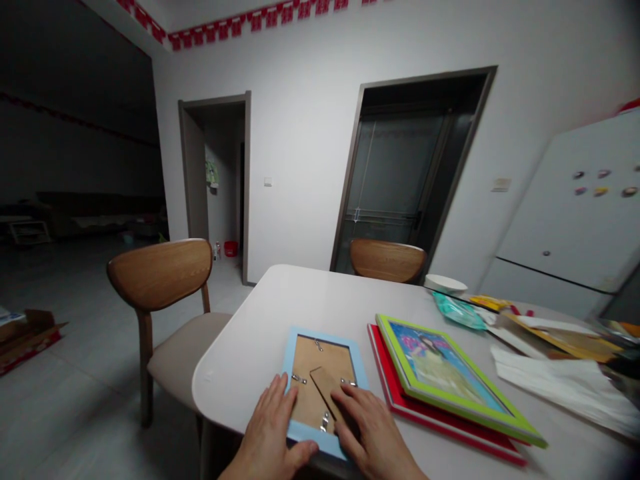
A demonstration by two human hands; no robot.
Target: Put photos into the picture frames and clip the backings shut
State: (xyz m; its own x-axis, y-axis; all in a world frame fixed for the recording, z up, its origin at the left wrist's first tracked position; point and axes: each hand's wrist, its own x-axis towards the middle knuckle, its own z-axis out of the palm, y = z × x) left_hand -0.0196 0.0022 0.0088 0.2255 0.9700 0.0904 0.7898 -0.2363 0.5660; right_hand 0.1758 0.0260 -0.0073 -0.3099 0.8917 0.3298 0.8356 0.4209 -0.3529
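A light blue picture frame [327, 435] lies face down on the white table [250, 347]. Its brown backing board [310, 350] shows, with small metal clips on all sides and a fold-out stand cut into the middle. My left hand [275, 430] rests along the lower left edge of the frame, fingers stretched and thumb out by the bottom edge. My right hand [373, 430] lies over the lower right part, its fingers slightly bent on the backing close to the right clip [349, 383]. Neither hand is closed round anything.
Right of it, a green picture frame [465, 400] with a printed picture lies on a red frame [383, 370]. Farther right are a white bowl [446, 285], a teal packet [459, 310] and white paper [565, 380]. Wooden chairs [165, 273] [387, 259] stand at the left and far sides.
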